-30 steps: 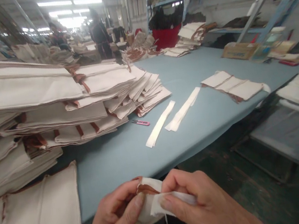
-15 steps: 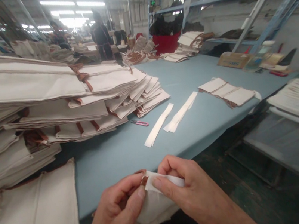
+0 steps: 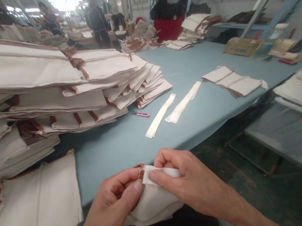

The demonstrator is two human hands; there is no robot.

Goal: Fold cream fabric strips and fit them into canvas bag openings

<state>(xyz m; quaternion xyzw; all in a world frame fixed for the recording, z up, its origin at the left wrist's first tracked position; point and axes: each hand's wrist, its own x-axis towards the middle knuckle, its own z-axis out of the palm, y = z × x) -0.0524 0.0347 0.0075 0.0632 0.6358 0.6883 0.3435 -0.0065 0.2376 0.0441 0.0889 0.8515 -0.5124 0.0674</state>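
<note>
Between both hands, at the table's front edge, is a cream fabric piece (image 3: 151, 204) with brown edging. My left hand (image 3: 118, 198) is closed, pinching the brown-edged corner between thumb and fingers. With thumb on top and fingers curled, my right hand (image 3: 181, 180) grips a white strip (image 3: 171, 171) against the same corner. The rest of the fabric hangs below the hands, and the fingertips under it are hidden. Beyond the hands, two groups of white strips (image 3: 160, 116) (image 3: 183, 102) lie on the blue-covered table (image 3: 110, 146). Small pink-handled thread snips (image 3: 140, 114) lie left of them.
Tall stacks of cream fabric pieces (image 3: 33, 74) fill the left side, with another fabric piece (image 3: 39, 207) at lower left. A flat panel (image 3: 233, 81) lies to the right. Further off are a cardboard box (image 3: 239, 47), a red container (image 3: 170, 27) and a standing person (image 3: 97, 22).
The camera view has tilted down slightly, so background things sit higher. Both hands keep their hold on the fabric and strip and have shifted a little left.
</note>
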